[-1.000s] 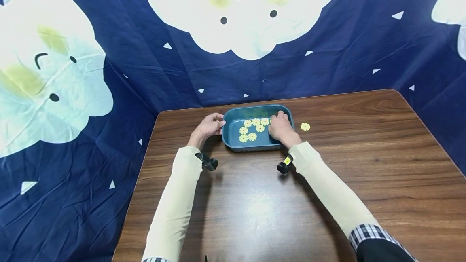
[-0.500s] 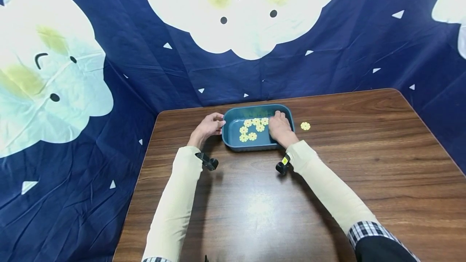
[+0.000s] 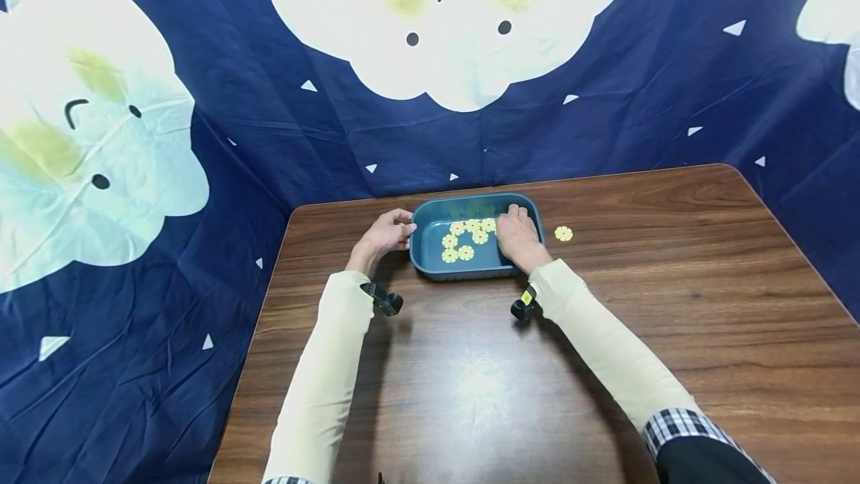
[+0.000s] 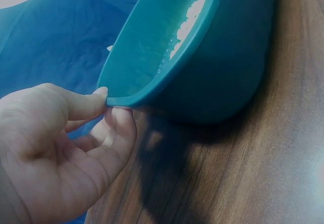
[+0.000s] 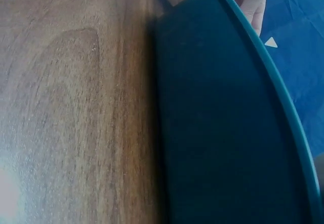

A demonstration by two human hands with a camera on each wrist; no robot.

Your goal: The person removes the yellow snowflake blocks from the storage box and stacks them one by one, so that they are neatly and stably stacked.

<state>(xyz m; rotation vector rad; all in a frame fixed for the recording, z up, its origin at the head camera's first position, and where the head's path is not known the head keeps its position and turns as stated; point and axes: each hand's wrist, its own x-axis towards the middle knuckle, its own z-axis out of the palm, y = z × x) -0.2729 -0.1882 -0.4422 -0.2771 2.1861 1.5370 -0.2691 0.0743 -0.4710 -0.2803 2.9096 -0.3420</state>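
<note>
A blue-green rectangular bin stands near the far edge of the table. My left hand holds its left end; in the left wrist view the thumb and fingers of that hand pinch the rim. Several flat yellow flower-shaped pieces lie on the bin's floor, forming a curved row. My right hand reaches down into the bin's right part, beside the right end of the row. Its fingertips are hidden, and I cannot tell whether they hold a piece. The bin's outer wall fills much of the right wrist view.
One more yellow flower-shaped piece lies on the brown wooden table, just right of the bin. A dark blue cloth printed with white clouds hangs behind and beside the table. Each wrist carries a small black camera.
My right wrist has shifted very slightly, with the hand staying inside the bin. The left hand, the bin and the visible pieces have kept their places.
</note>
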